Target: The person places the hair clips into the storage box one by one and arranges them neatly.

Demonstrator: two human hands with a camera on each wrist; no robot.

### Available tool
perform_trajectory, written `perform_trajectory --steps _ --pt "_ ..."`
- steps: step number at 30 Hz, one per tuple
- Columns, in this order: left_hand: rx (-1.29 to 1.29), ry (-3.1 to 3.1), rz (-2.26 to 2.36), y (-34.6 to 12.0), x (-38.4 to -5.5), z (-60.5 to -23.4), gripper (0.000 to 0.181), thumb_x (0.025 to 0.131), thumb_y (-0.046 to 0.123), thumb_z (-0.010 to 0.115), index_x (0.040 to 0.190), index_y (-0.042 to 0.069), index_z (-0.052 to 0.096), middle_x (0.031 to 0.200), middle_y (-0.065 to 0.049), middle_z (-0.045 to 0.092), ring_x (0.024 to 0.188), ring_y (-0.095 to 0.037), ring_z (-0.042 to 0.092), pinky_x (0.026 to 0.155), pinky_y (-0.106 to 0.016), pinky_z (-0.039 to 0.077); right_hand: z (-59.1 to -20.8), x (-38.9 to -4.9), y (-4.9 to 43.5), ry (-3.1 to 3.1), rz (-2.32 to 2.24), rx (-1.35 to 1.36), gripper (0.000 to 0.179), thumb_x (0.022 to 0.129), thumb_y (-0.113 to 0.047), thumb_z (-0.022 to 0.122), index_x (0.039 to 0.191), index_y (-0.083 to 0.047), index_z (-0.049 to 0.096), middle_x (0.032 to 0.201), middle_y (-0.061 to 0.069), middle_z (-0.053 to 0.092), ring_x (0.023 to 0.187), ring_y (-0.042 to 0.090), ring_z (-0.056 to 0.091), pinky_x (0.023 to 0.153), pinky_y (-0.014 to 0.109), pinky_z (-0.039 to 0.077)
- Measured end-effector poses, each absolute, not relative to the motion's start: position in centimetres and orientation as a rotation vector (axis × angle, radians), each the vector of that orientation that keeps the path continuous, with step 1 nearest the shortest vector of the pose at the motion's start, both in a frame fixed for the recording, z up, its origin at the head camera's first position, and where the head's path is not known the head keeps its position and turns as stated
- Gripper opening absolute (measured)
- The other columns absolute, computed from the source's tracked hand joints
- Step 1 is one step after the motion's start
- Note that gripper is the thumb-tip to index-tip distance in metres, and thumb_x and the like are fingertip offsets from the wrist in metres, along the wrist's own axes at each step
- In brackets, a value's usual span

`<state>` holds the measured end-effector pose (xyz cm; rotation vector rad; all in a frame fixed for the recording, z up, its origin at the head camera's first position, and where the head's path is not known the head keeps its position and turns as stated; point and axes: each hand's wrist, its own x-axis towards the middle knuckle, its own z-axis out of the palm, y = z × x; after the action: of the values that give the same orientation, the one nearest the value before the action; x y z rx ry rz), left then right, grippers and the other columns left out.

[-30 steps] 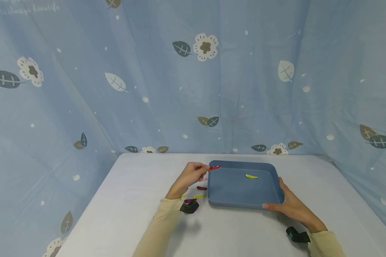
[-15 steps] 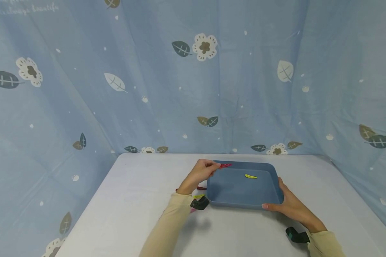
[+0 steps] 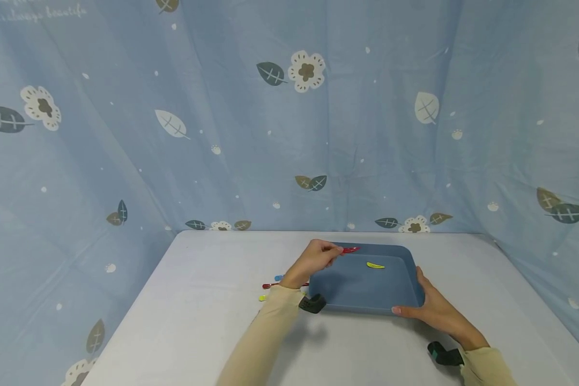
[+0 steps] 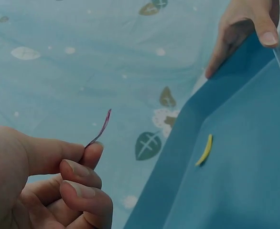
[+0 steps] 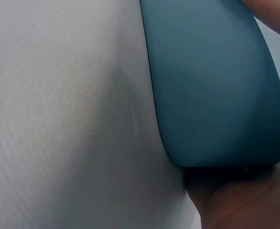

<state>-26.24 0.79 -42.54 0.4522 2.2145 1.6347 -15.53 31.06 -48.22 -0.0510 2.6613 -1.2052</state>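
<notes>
My left hand (image 3: pixel 316 259) pinches a red hair clip (image 3: pixel 351 250) by one end, between thumb and index finger. It is over the far left part of a blue-grey tray (image 3: pixel 366 289). In the left wrist view the clip (image 4: pixel 103 126) appears edge-on as a thin curved strip pointing away from the fingertips. One yellow hair clip (image 3: pixel 375 265) lies on the tray floor, toward the far side. At the tray's near right corner, my right hand (image 3: pixel 436 311) grips the wall, thumb on the near side and fingers along the right side.
Left of the tray, partly hidden by my left forearm, lie more hair clips: a blue one (image 3: pixel 279 277), a red one (image 3: pixel 268 286) and a yellow one (image 3: pixel 262 298). The white table (image 3: pixel 198 321) ends at a patterned blue curtain (image 3: pixel 251 134).
My left hand has moved right with the red hair clip, from the tray's left edge to over its far part. The right hand and tray stay in place.
</notes>
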Motion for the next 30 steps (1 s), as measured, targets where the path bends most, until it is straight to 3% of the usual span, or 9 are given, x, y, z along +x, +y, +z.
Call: perform_trajectory --steps 8,16,21,30 --pt "0.493 2.176 1.634 2.0 -26.6 -43.3 0.027 0.105 0.023 0.061 0.095 0.002 0.073 0.058 0.002 0.038 0.054 -0.013 0.03 0.061 -0.029 0.032 -48.2 -15.6 31.0 2.652 -1.181 -0.044 0.131 0.086 -0.04 0.08 0.159 0.006 -0.018 0.165 0.041 -0.008 0.15 0.066 0.002 0.114 0.079 0.018" --pt "0.465 2.216 1.557 3.3 -27.1 -43.9 0.03 0.106 0.023 0.059 0.116 0.0 0.076 0.053 0.004 0.039 0.049 -0.011 0.025 0.057 -0.027 0.029 -48.3 -15.6 31.1 2.647 -1.198 -0.039 0.132 0.086 -0.041 0.081 0.16 0.005 -0.018 0.165 0.041 -0.008 0.15 0.066 0.001 0.113 0.08 0.017" --pt "0.489 2.247 1.501 4.1 -27.6 -44.3 0.035 0.107 0.025 0.058 0.116 -0.004 0.075 0.052 0.004 0.038 0.047 -0.011 0.024 0.056 -0.026 0.029 -48.3 -15.6 31.1 2.639 -1.196 -0.039 0.132 0.086 -0.041 0.081 0.16 0.004 -0.019 0.165 0.04 -0.009 0.15 0.066 0.001 0.113 0.08 0.017" --pt "0.477 2.235 1.507 5.3 -27.8 -45.3 0.033 0.106 0.024 0.059 0.115 -0.002 0.076 0.054 0.005 0.04 0.05 -0.011 0.027 0.056 -0.026 0.029 -48.3 -15.6 31.1 2.643 -1.205 -0.046 0.132 0.086 -0.039 0.082 0.16 0.005 -0.018 0.165 0.041 -0.008 0.15 0.066 0.002 0.113 0.08 0.016"
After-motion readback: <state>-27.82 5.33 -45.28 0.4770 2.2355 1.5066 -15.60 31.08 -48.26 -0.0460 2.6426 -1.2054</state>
